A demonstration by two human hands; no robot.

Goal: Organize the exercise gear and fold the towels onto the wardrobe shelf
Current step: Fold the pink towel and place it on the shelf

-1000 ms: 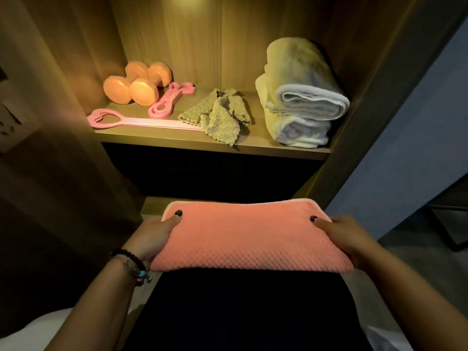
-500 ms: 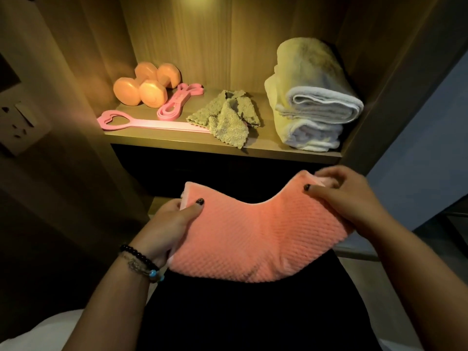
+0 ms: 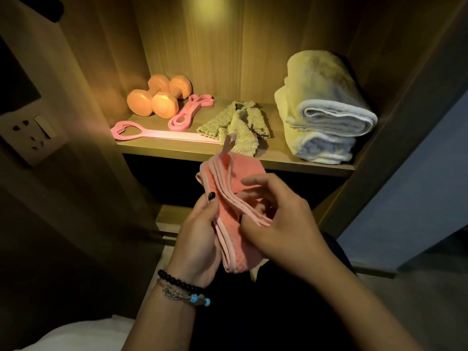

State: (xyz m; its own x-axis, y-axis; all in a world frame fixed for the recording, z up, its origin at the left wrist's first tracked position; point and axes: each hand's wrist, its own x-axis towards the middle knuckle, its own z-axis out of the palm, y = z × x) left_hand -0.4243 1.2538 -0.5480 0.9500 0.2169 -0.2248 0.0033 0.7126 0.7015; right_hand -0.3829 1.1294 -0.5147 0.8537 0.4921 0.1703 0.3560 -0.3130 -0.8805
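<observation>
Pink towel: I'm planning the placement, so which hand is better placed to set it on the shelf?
Probably left. The left hand grips the folded pink towel with its thumb over the layers, while the right hand only pinches its edges. The bare shelf lies straight ahead.

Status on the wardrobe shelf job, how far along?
Done: orange dumbbells, pink resistance bands and the rolled pale towel stack sit on the wooden shelf. In hand: the folded pink waffle towel, held by left hand and right hand. Left: shelve it; fold the crumpled olive cloth.
</observation>
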